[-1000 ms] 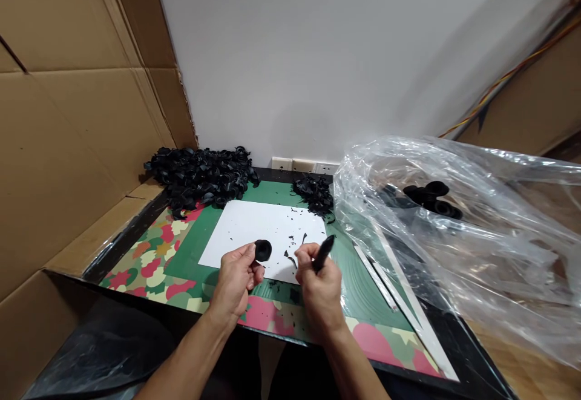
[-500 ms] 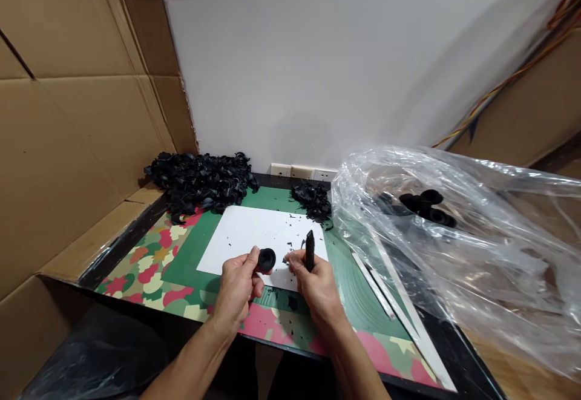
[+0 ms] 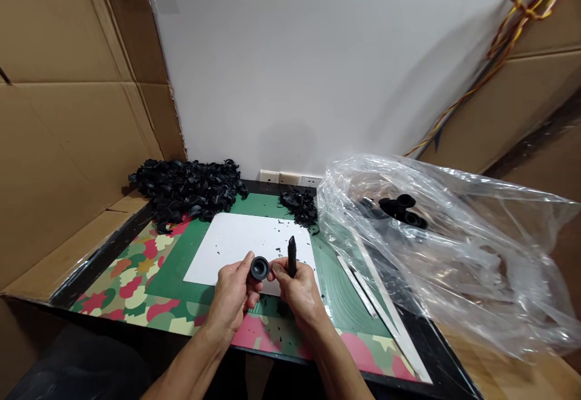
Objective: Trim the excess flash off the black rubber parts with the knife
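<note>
My left hand (image 3: 230, 294) is closed round the edge of a round black rubber cup-shaped part (image 3: 260, 268), thumb on top. The part's ringed hollow faces me. Just to the right, my right hand (image 3: 299, 291) is wrapped round a dark pen-shaped tool (image 3: 292, 256), whose pointed end sticks up and away. The thumb and forefinger of that hand are at the part's right rim; whether they pinch anything there I cannot make out. Below both hands lies a white sheet (image 3: 213, 255) with small black scraps (image 3: 280, 249) scattered over it.
A large heap of black rubber trimmings (image 3: 190, 185) stands at the back left, a smaller pile (image 3: 299, 205) at the back right. A clear plastic bag (image 3: 445, 255) holds several black parts (image 3: 402, 209). White strips (image 3: 385, 303) lie on the green mat (image 3: 170, 279). Cardboard (image 3: 82, 146) walls the left.
My right hand has come in to the part's rim from a small gap away. The part's hollow now turns more toward me. The view has swung slightly right.
</note>
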Tool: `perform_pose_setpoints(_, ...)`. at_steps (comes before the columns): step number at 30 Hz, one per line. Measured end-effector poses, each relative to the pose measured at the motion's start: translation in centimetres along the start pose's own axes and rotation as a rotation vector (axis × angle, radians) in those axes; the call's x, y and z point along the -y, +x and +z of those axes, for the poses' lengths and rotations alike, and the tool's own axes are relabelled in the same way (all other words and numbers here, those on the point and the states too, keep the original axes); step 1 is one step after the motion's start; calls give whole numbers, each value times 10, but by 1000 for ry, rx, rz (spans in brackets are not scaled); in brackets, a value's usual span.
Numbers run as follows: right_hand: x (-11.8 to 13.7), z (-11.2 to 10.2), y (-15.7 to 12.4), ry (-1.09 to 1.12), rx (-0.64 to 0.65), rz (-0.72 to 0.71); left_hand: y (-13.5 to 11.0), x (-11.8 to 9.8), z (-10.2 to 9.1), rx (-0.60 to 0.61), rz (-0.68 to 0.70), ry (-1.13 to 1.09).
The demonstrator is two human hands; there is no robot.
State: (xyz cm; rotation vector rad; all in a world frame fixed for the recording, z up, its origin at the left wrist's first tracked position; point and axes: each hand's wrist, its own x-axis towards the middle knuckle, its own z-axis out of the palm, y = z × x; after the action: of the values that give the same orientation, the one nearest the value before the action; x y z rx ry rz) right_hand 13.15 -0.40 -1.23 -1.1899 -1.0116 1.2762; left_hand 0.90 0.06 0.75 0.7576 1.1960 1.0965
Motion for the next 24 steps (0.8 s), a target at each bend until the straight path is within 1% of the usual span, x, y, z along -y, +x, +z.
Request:
perform_pose_setpoints(4, 2, -2, 0, -17, -50, -58, -1, -2, 5, -22, 10, 20)
perform_pose_setpoints(7, 9, -2, -2, -60, -52, -141, -4, -2, 8, -13, 60, 89)
perform_pose_setpoints(9, 15, -2, 0, -82, -51, -224, -4, -3, 7, -40, 145, 172)
perform_pose_setpoints(11, 21, -4, 4, -81, -54, -273, 0, -4, 4, -72, 300, 254)
perform_pose_setpoints(12, 24, -6, 6, -56, -48, -263, 3, -4, 3, -79, 371, 274)
perform_pose_setpoints(14, 28, -10, 9, 39, -24, -192, 7, -3, 2, -95, 504, 251)
perform_pose_setpoints(15, 30, -12, 9, 92, -15, -149, 8, -2, 3, -87, 543, 246)
perform_pose_setpoints(20, 30, -19, -1, 290, 56, 15, 1, 4, 8, -104, 612, 295)
perform_pose_setpoints(22, 29, -20, -4, 324, 82, 47, -2, 5, 10, -89, 611, 273)
perform_pose_setpoints(24, 27, -20, -4, 331, 80, 57, -6, 4, 10, -79, 610, 275)
